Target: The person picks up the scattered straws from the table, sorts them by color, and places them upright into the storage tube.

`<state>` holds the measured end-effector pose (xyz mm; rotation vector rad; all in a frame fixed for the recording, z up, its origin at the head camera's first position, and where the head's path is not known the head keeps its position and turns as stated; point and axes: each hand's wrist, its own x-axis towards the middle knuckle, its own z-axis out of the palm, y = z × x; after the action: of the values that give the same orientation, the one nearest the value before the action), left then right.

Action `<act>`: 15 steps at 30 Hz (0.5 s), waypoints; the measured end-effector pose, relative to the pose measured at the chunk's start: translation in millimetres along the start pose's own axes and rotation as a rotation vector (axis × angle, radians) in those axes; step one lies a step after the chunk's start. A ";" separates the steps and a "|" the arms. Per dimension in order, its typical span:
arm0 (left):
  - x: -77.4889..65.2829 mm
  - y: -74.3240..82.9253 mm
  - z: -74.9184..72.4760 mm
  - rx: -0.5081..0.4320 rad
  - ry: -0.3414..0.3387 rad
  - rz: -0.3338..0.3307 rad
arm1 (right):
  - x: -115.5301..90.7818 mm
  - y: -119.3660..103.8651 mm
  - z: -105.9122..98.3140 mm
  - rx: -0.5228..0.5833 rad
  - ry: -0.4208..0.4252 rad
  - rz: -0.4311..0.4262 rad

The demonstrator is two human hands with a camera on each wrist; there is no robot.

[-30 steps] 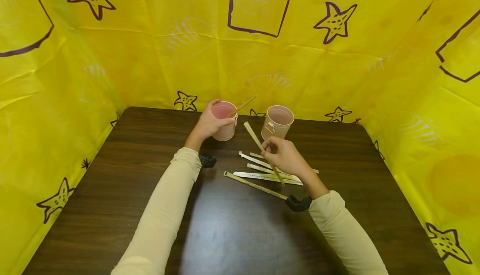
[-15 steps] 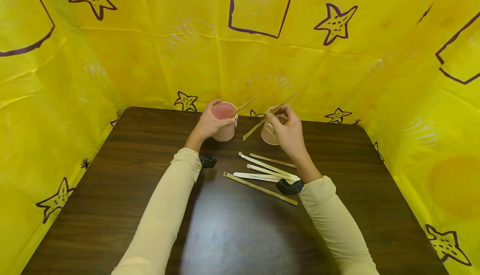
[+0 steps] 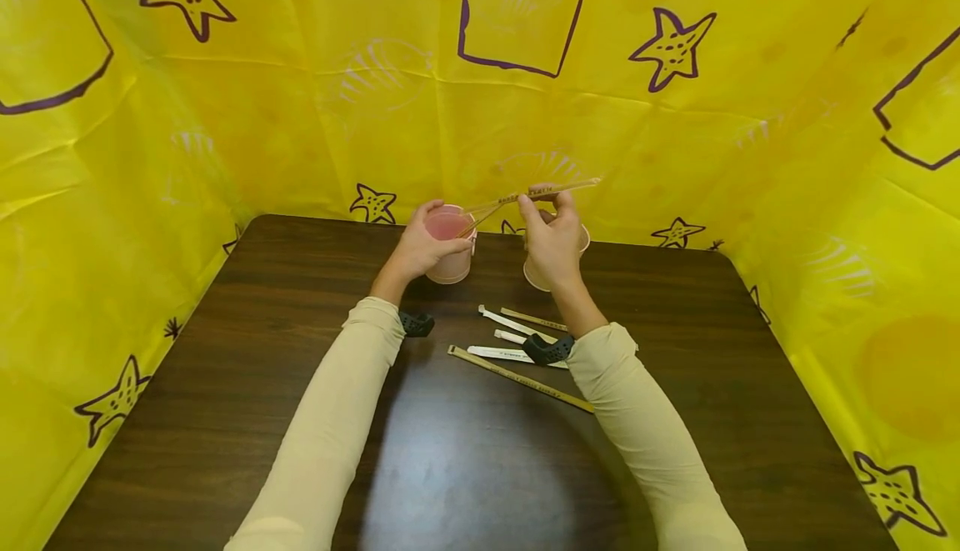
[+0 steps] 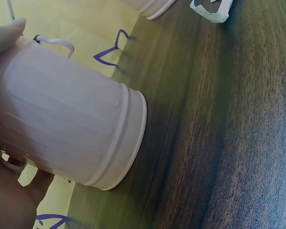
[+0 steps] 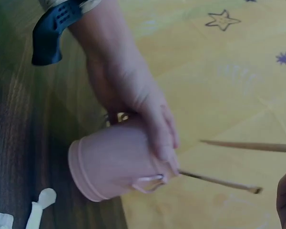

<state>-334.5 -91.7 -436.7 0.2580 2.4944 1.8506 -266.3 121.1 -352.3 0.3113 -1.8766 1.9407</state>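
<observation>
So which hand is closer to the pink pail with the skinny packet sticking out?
Left. The left hand grips the pink pail; the right hand is off to its right, apart from it, pinching another skinny packet.

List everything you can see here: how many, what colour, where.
Table: one, dark brown, foreground
Backdrop: one, yellow, behind table
Held cup: one, pink, in left hand
Other cup: one, pink, behind right hand
Cup stick: one, tan, in held cup
Held stick: one, tan, in right hand
Loose tan sticks: two visible, tan, table
Loose white sticks: three visible, white, table
Devices: two, dark, wrists
Sleeves: two, cream, arms
Hands: two, bare, on cup and stick
</observation>
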 end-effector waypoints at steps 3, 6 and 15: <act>-0.5 -0.3 -0.6 -0.002 0.008 0.004 | 1.2 9.2 7.7 0.023 -0.033 0.052; -1.0 -0.1 -0.6 -0.001 0.007 0.000 | 1.8 18.9 12.8 -0.033 -0.063 0.083; -2.7 2.1 -0.5 0.012 0.003 -0.006 | 7.1 44.0 23.2 -0.199 -0.086 0.100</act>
<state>-331.7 -92.0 -434.8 0.2486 2.5067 1.8355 -295.2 99.2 -387.1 0.2478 -2.1597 1.8088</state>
